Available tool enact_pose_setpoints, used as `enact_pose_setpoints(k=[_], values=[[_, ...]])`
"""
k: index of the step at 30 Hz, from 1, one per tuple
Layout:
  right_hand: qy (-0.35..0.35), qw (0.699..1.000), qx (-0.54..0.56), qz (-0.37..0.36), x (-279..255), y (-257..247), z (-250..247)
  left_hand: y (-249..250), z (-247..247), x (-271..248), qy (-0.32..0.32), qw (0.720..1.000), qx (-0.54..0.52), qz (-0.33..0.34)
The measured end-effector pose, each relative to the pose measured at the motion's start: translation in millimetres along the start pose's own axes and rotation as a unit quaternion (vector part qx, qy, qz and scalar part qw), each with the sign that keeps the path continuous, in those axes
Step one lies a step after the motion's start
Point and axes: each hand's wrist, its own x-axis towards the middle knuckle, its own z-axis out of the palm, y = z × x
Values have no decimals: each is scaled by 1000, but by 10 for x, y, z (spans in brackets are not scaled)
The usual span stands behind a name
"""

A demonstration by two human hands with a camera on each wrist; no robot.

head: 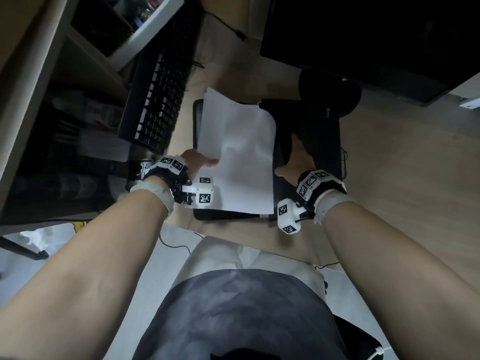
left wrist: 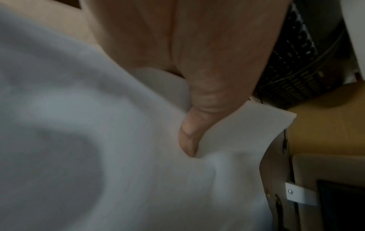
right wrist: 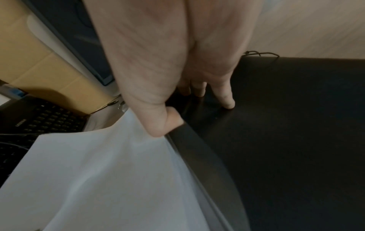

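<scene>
A few white paper sheets (head: 239, 152) lie bowed on the left half of an open black folder (head: 322, 120) on the wooden desk. My left hand (head: 198, 162) pinches the sheets' left edge, thumb on top (left wrist: 189, 137), the other fingers hidden beneath the paper (left wrist: 138, 171). My right hand (head: 296, 157) rests on the folder's right half (right wrist: 296, 140). Its fingers (right wrist: 227, 101) lie fairly straight on the black surface. Its thumb (right wrist: 160, 125) presses at the raised middle ridge, next to the paper's right edge (right wrist: 98, 179).
A black keyboard (head: 158, 94) lies tilted left of the folder, beside shelving and a white box (head: 145, 24). A dark monitor (head: 376, 35) and its round base (head: 330, 92) stand behind. Bare desk wood (head: 402, 178) stretches to the right. Thin cables run near the folder.
</scene>
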Motion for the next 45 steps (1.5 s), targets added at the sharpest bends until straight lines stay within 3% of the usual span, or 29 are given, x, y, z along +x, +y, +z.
enact_pose_setpoints(k=[3,13,16,19,24,35,41,45], values=[[-4,1000,15,-7,-40,42,-62,-11,100,-55,-36,999,-19,-4],[16,999,8,-27,-121,18,-45,75,589,-227,-8,998,27,-58],[17,999,2,-33,-134,25,-55,-6,666,-188,16,998,-57,-20],[23,999,9,-31,-159,33,-78,-36,618,-170,40,998,-39,20],[-10,1000,0,-26,-224,-50,-133,47,625,-163,74,997,29,0],[-23,998,46,-49,-316,34,-356,115,715,-123,100,994,29,-31],[-28,997,45,-58,-311,40,-331,123,753,-115,98,995,-3,-20],[-6,998,48,-50,-285,86,-261,-44,708,-80,68,994,-81,3]])
